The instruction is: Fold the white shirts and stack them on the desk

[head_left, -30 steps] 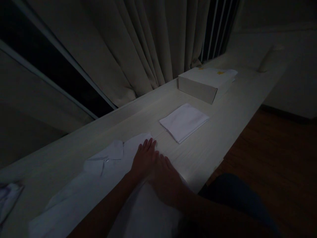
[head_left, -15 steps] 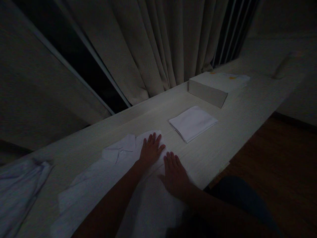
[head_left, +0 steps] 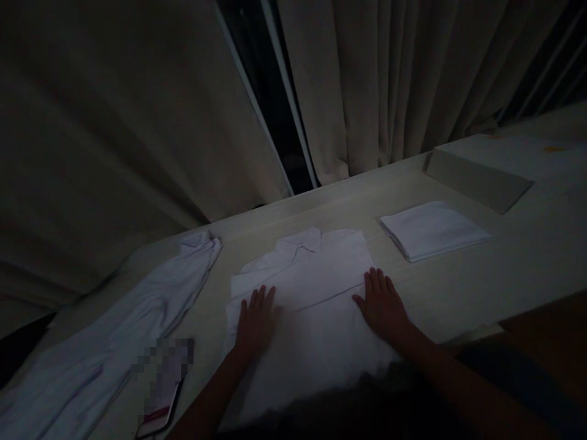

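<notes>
In front of me a white collared shirt (head_left: 321, 281) lies spread on the pale table, its collar toward the curtains and a fold line running across its chest. My left hand (head_left: 257, 318) rests on the left part of the shirt, fingers stretched out and slightly blurred. On the right edge of the shirt my right hand (head_left: 383, 305) lies flat, thumb apart from the fingers. Neither hand grips anything. The lower end of the shirt drops into dark shadow near my body.
Right of the shirt sits a folded white cloth (head_left: 433, 229), with a white box-like object (head_left: 477, 180) beyond it. Another pale garment (head_left: 151, 305) stretches along the left side, and a phone (head_left: 167, 385), partly pixelated, lies beside it. Curtains (head_left: 358, 91) hang behind the table (head_left: 458, 287).
The view has turned left, bringing the phone and more of the left garment into sight. My left hand has moved from the shirt's right shoulder area to its left part; my right hand stays at the right edge.
</notes>
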`<state>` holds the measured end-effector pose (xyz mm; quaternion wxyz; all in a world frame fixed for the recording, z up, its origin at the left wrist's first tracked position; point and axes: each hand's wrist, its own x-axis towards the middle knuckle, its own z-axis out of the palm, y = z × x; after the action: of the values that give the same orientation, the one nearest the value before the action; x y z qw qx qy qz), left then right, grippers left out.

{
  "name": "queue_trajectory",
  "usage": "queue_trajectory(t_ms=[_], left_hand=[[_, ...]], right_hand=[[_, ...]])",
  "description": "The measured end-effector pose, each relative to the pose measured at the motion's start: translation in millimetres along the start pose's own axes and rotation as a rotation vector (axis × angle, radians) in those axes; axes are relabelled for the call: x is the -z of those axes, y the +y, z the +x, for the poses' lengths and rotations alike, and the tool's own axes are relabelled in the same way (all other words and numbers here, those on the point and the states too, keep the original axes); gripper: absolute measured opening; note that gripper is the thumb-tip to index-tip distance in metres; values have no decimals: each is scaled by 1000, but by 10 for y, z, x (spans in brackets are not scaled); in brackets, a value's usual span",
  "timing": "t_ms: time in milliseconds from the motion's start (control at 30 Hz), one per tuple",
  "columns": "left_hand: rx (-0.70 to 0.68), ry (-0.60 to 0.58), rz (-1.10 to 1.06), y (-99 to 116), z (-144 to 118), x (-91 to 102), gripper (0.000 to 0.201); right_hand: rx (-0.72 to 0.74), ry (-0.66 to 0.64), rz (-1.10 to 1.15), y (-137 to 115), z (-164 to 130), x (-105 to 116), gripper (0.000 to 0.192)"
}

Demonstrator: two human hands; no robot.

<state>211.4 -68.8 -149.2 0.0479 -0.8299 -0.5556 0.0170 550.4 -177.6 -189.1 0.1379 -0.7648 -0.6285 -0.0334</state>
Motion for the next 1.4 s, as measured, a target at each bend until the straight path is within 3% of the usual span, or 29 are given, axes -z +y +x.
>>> queue_trajectory(t_ms=[100,200,367,533,733,833,933,1067,1133,1233,1400], left_hand=[[149,-47,-32,-450,125,58,58],[174,-132,-75,-702,388,164,50],[202,-210,-124,-736,884,291,32],[236,-165,-132,-678,1058,350,34],[233,1,-74,-490,846,385,49],[31,46,-67,-238,574,298,52],[-188,54,-54,66,258,168,52],[-46,60,-61,314,36,115,60],[20,69,-56,298,43,156,62],[72,76,-34,109,97,200,63],[138,56,-14,-272,46,36,73]], right_hand=[[-4,8,9,-6,-9,-11,77],[-20,5,17,-24,-1,-15,78],[-28,-25,7,-50,42,45,77],[-6,13,32,-41,75,172,73],[40,-12,73,-37,52,222,60],[45,14,75,-75,52,281,62],[158,54,110,-206,76,366,62],[271,34,182,-599,234,387,58],[262,10,204,-843,387,335,58],[251,-48,203,-1108,637,201,62],[235,-178,149,-1058,824,-14,74]])
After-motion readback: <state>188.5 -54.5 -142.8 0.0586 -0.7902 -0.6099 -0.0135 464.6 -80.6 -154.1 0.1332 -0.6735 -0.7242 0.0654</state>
